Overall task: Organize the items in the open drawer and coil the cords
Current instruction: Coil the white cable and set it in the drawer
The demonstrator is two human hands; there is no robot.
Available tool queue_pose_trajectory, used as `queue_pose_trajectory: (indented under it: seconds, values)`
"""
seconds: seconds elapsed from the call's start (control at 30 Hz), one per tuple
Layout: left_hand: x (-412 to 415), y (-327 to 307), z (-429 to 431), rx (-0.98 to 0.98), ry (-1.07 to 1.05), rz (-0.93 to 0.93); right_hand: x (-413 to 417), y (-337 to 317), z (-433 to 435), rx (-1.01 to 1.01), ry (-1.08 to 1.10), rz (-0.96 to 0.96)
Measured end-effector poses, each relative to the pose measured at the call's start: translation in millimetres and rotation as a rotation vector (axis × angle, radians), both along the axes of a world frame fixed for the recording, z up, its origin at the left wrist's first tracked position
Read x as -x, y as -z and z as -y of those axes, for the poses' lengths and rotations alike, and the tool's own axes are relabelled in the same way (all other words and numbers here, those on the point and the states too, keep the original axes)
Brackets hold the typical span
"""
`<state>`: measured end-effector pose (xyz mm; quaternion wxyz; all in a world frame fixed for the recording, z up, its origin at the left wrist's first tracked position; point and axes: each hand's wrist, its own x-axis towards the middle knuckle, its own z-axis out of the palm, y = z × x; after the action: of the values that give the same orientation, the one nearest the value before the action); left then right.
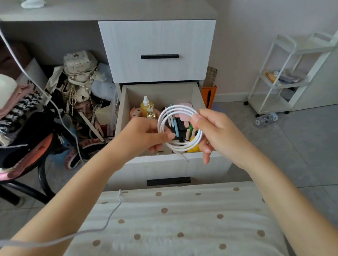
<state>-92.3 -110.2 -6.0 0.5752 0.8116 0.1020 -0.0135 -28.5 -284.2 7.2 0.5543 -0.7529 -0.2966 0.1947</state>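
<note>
— Grey desk [75, 11] at back, pale wood-grain open drawer [164, 92] beneath a closed one. Hands?
— Left hand [144, 135] pinches the left side of the coiled white round cord [176, 107], thumb against fingertips. Right hand [213, 131] pinches its right side, thumb on top.
— Cord position?
— Held over the drawer's front, loose end hanging down. Yellow spray bottle [146, 107] upright inside, back left. Second thin white cord [113, 213] trails over the cream dotted bedspread [170, 229].
</note>
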Motion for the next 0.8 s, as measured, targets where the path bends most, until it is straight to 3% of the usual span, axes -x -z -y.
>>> queue_pose_trajectory:
  seconds: [0.07,0.23,0.33,0.4,0.57,0.7,0.73,0.8]
  values:
    - [0,0,-3,0.057,-0.057,0.028,1,2,-1,-0.005,0.015,-0.026]
    - [0,10,-7,0.627,-0.151,0.044,6,13,-9,-0.107,0.147,-0.146]
    - [0,17,-6,0.765,-0.133,0.06,10,21,-15,-0.189,0.216,-0.181]
    - [0,20,-7,0.743,-0.118,0.079,11,25,-18,-0.213,0.234,-0.166]
    - [-9,21,-13,0.383,-0.097,0.169,3,29,-28,-0.222,0.177,-0.133]
    - [-26,28,-19,0.482,-0.159,0.154,-19,46,-39,-0.072,0.173,-0.037]
    - [-31,31,-21,0.468,-0.195,0.151,-26,50,-44,-0.025,0.15,-0.079]
    - [-44,39,-26,0.393,-0.261,0.177,-40,56,-53,-0.034,0.041,-0.349]
